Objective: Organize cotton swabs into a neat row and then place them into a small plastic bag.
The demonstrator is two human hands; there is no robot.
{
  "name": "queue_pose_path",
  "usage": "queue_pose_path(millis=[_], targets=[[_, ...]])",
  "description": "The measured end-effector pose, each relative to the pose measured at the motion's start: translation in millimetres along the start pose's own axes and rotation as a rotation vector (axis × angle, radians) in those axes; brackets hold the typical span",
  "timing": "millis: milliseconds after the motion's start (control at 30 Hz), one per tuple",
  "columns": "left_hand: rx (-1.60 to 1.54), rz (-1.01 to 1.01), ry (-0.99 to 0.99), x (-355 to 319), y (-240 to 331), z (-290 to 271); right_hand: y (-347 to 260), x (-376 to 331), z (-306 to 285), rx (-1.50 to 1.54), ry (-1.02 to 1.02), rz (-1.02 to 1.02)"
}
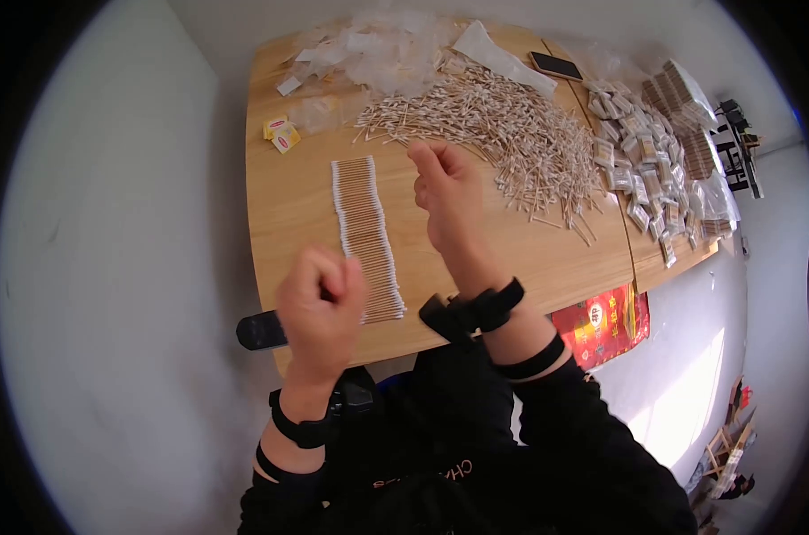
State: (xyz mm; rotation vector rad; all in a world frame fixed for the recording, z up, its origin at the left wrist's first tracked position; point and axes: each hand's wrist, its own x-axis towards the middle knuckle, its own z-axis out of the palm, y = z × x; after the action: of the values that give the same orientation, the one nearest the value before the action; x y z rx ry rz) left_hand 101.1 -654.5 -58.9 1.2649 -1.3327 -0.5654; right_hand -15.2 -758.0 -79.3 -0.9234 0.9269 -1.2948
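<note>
My left hand (320, 308) is curled into a fist above the near end of a row of cotton swabs (363, 227), covering part of its lower left edge. The swabs lie side by side in a neat column on the wooden table. To the right of the row's far end, my right hand (447, 192) is also closed, its thumb resting on the bent fingers. No object shows in either hand. Just beyond my right hand spreads a big heap of loose cotton swabs (520, 134), lying in all directions.
Clear plastic bags (378, 58) lie crumpled at the far left, above small yellow cards (282, 134). A phone (556, 65) rests at the back. Many packed swab bundles (645, 160) cover the right side. A red bag (601, 325) is below the table's right edge.
</note>
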Motion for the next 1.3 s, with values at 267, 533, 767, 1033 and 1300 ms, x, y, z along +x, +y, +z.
queue_pose_path(millis=[267, 533, 767, 1033, 1300], targets=[[-0.027, -0.071, 0.165, -15.2, -18.7, -19.4, 33.5, 88.2, 25.9, -0.312, -0.010, -0.069], [-0.112, -0.316, 0.164, -50.0, -36.3, -24.2, 109.3, 193.3, 46.8, -1.460, -0.267, -0.376], [-0.097, -0.357, 0.177, -47.2, -45.4, -37.5, 113.1, 199.9, 33.0, -1.516, -0.263, -0.412], [-0.699, -0.688, 0.221, -50.5, -78.8, -16.1, 56.8, -22.1, 16.0, -1.112, -0.573, -0.513], [-0.831, -0.811, 0.132, -96.7, -55.7, -43.2, 57.4, -114.8, -3.1, -0.618, -0.332, -0.124]])
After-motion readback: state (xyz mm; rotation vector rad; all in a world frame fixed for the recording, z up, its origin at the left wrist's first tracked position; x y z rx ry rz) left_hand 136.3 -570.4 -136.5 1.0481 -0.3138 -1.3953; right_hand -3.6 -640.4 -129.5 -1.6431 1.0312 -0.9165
